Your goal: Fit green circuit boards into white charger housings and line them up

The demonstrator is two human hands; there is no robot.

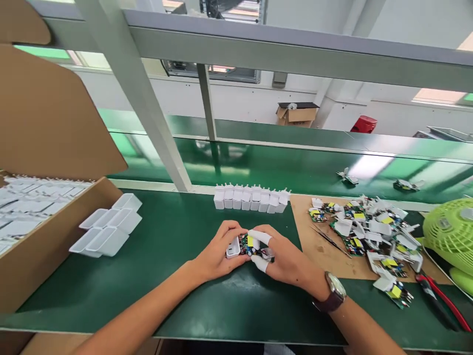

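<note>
My left hand (pixel 221 251) grips a small white plastic charger housing (pixel 233 248) at its left end. From the housing's right side sticks a circuit board (pixel 248 243) with a yellow-wrapped part. Thumb and fingers of my right hand (pixel 283 254), with white finger cots on two of them, close around the board's right end. How deep the board sits in the housing I cannot tell. Behind my hands a row of several white chargers (pixel 251 198) stands upright with prongs up. To the right lies a heap of circuit boards with white parts (pixel 369 227).
At left, an open cardboard box (pixel 55 246) holds many white pieces, beside several white plastic cases (pixel 111 229). Tweezers (pixel 331 240) lie on a brown board (pixel 314 256). Red-handled pliers (pixel 439 296) and a green fan (pixel 449 236) are at right. A metal frame post (pixel 148 103) rises behind.
</note>
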